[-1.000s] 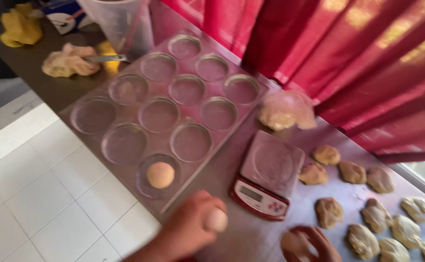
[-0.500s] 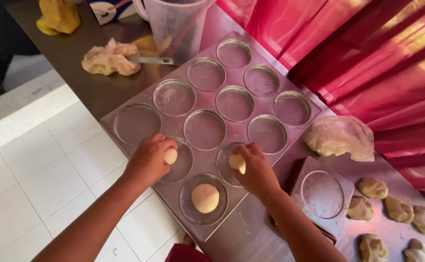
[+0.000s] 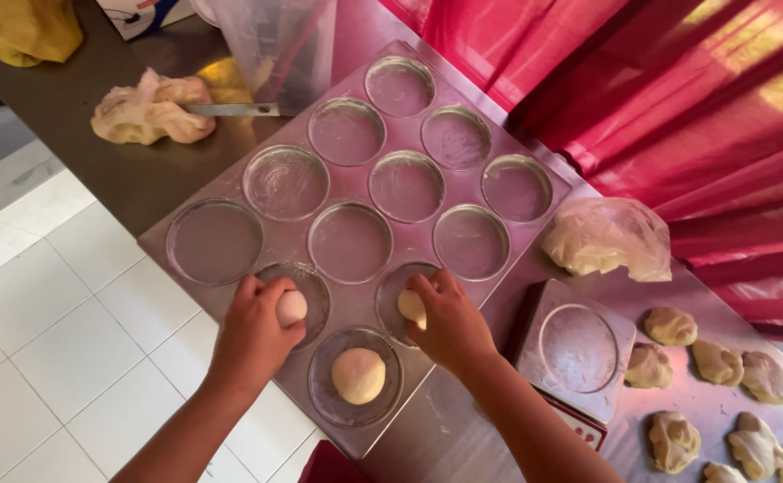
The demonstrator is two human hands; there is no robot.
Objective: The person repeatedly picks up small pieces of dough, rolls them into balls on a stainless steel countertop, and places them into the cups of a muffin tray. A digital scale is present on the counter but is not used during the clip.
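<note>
A metal muffin tray (image 3: 360, 188) with round greased cups lies on the steel counter. My left hand (image 3: 257, 335) holds a smooth dough ball (image 3: 291, 307) over a near-left cup. My right hand (image 3: 450, 322) holds a second dough ball (image 3: 412, 306) at the rim of the neighbouring near cup. A third dough ball (image 3: 358, 376) rests in the nearest cup, between my two wrists. The other cups hold no dough.
A small kitchen scale (image 3: 575, 358) stands right of the tray. Several rough dough pieces (image 3: 718, 362) lie beyond it. A bagged dough lump (image 3: 606, 237) sits by the red curtain (image 3: 678, 98). Far left are a dough lump with a knife (image 3: 154, 107) and a clear jug (image 3: 275, 45).
Both hands came in from the scale side, each carrying a dough ball, and now hold them down over two near cups. The view has drawn closer.
</note>
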